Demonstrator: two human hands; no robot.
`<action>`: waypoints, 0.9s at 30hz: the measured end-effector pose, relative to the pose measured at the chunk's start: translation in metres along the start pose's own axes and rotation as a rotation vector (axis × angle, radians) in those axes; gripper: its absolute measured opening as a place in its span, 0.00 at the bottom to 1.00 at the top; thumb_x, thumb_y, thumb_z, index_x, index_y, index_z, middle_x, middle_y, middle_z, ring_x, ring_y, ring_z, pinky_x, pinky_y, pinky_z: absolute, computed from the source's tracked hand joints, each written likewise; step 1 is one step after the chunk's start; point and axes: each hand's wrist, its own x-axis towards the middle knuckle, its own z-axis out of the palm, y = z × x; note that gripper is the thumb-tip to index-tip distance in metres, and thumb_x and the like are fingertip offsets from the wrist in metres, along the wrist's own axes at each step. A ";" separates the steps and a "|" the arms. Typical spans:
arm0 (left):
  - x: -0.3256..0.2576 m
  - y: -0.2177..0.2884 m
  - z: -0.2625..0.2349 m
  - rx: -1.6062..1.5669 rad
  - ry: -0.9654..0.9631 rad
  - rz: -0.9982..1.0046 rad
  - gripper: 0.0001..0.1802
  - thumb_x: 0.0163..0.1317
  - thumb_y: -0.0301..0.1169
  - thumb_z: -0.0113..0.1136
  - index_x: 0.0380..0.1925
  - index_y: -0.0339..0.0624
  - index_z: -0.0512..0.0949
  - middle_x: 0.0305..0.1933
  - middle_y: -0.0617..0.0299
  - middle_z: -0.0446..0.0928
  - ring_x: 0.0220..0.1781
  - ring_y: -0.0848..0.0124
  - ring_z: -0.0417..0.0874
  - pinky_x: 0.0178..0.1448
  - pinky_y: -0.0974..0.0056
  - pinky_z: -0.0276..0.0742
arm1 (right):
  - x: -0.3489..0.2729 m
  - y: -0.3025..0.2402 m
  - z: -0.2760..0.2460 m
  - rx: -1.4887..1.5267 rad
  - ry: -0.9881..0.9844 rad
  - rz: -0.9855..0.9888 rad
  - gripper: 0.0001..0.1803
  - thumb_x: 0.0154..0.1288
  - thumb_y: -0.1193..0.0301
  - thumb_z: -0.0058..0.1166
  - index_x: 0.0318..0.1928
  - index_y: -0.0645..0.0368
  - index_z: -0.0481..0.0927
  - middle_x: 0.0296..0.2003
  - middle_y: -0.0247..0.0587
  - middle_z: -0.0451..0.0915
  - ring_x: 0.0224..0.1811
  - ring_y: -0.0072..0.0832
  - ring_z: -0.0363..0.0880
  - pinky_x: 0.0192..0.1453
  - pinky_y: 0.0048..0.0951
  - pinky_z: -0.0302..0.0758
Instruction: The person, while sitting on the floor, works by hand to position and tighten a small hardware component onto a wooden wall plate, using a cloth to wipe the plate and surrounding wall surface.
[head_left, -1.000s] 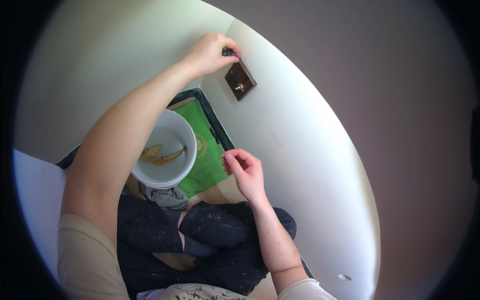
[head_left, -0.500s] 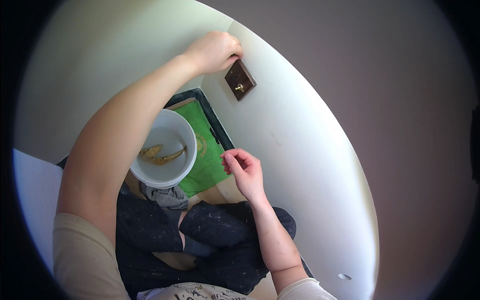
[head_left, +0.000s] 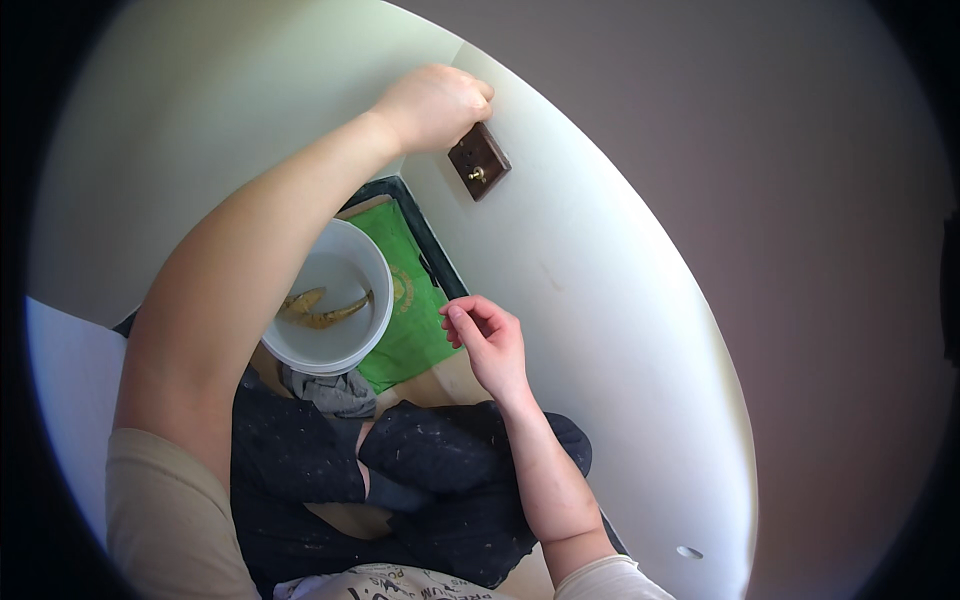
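My left hand (head_left: 432, 108) reaches up to a dark brown plate (head_left: 480, 163) fixed to the white wall. Its fingers are bent closed against the plate's upper edge, and what they hold, if anything, is hidden behind the knuckles. A small brass-coloured knob or toggle (head_left: 477, 174) sticks out from the plate's lower part. Lower down, my right hand (head_left: 487, 338) hovers in front of the wall, thumb and curled fingers drawn together, with nothing visible in them.
A white bucket (head_left: 378, 318) with water and yellowish-brown pieces stands by my legs, partly behind my left arm. A grey cloth (head_left: 338, 394) lies beside it. Green sheeting (head_left: 412, 345) covers the floor along a dark skirting board (head_left: 425, 228). My dark-trousered knees (head_left: 430, 445) are folded below.
My left hand has shifted slightly right and rolled over at the plate's top edge, so its fingers now sit over the upper corner. The right hand stays almost still.
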 end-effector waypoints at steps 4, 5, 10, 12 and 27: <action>-0.001 -0.005 0.010 0.121 -0.014 0.039 0.07 0.55 0.23 0.60 0.29 0.45 0.86 0.40 0.61 0.85 0.44 0.59 0.87 0.49 0.55 0.86 | 0.000 0.000 -0.003 -0.014 0.006 -0.011 0.09 0.79 0.71 0.55 0.45 0.64 0.85 0.34 0.32 0.83 0.35 0.17 0.79 0.42 0.22 0.77; -0.002 -0.018 0.018 0.146 -0.065 -0.004 0.07 0.56 0.23 0.60 0.30 0.45 0.86 0.40 0.61 0.85 0.44 0.58 0.87 0.49 0.55 0.86 | 0.000 0.000 0.000 -0.010 0.000 -0.014 0.09 0.79 0.71 0.55 0.45 0.64 0.85 0.34 0.32 0.83 0.35 0.17 0.79 0.42 0.22 0.77; -0.020 -0.010 0.032 -0.071 0.202 -0.215 0.06 0.62 0.26 0.61 0.33 0.45 0.87 0.40 0.62 0.85 0.43 0.59 0.87 0.48 0.56 0.86 | -0.003 0.000 -0.003 0.020 0.007 -0.009 0.10 0.79 0.71 0.55 0.45 0.64 0.84 0.34 0.32 0.83 0.35 0.17 0.78 0.42 0.21 0.77; -0.017 -0.007 0.027 -0.124 0.253 -0.186 0.05 0.63 0.28 0.62 0.34 0.45 0.87 0.40 0.63 0.85 0.43 0.60 0.87 0.48 0.56 0.85 | -0.002 0.000 -0.004 0.019 0.004 -0.010 0.09 0.79 0.71 0.55 0.45 0.64 0.84 0.34 0.32 0.83 0.35 0.17 0.78 0.42 0.22 0.77; -0.001 -0.006 -0.001 -0.086 0.018 -0.012 0.06 0.61 0.27 0.61 0.33 0.44 0.87 0.41 0.63 0.86 0.44 0.58 0.86 0.51 0.55 0.84 | 0.000 -0.001 0.002 -0.004 -0.013 -0.014 0.10 0.79 0.71 0.55 0.45 0.64 0.85 0.33 0.32 0.83 0.35 0.17 0.79 0.42 0.21 0.77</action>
